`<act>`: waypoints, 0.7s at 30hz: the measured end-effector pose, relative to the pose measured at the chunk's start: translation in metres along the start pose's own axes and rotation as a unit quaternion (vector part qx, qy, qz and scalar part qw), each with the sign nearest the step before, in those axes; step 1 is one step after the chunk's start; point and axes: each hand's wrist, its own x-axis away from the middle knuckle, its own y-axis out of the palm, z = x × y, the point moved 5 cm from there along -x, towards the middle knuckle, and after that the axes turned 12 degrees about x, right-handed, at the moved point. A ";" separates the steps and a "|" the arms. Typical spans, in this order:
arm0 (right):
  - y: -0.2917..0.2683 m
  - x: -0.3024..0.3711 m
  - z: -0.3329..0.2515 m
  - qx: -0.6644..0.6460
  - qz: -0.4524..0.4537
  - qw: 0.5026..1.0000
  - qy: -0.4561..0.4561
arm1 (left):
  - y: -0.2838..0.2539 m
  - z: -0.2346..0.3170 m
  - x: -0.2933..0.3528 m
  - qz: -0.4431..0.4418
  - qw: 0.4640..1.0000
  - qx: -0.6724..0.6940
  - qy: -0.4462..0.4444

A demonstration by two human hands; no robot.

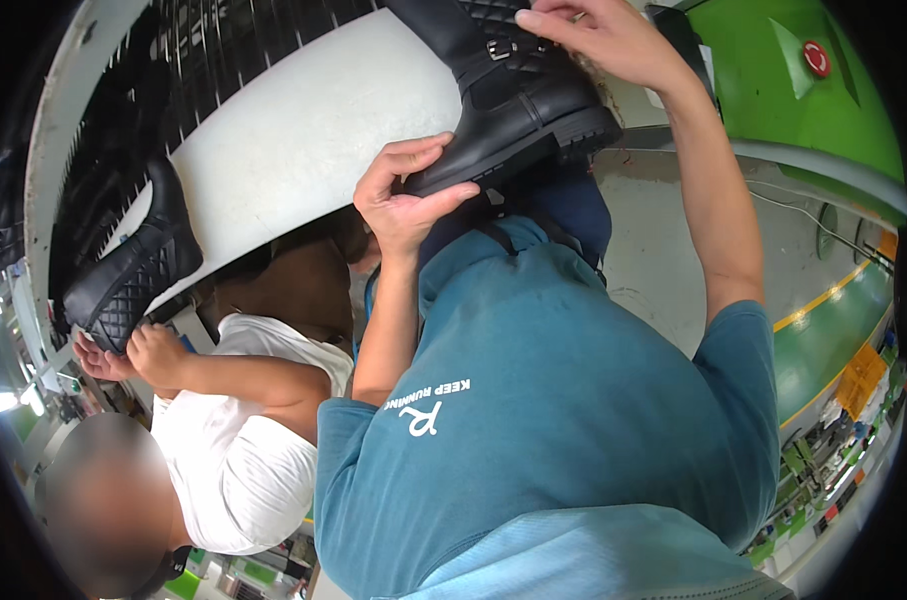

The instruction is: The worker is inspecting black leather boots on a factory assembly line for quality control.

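A black ankle boot with a quilted shaft and a buckled strap lies on its side at the near edge of a white work surface, its sole toward me. My left hand is closed round the toe, thumb by the sole and fingers over the upper. At the shaft, my right hand is closed with thumb and fingers pinched against the quilted part near the strap's metal buckle. Just what the right fingertips grip there is partly hidden.
To my left, a co-worker in a white shirt handles another quilted black boot. The white work surface runs between us, with a rack of thin metal rods behind it. A green machine with a red button stands at right.
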 end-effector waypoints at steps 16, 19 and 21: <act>0.013 0.022 -0.016 -0.160 0.049 0.984 -0.054 | 0.025 0.026 -0.013 -0.025 0.987 -0.129 0.091; -0.047 0.054 -0.096 -0.032 0.136 0.976 -0.169 | 0.055 0.079 -0.037 -0.072 0.951 -0.198 0.227; -0.057 0.062 -0.128 0.108 0.230 0.933 -0.256 | 0.082 0.140 -0.065 -0.087 0.896 -0.245 0.360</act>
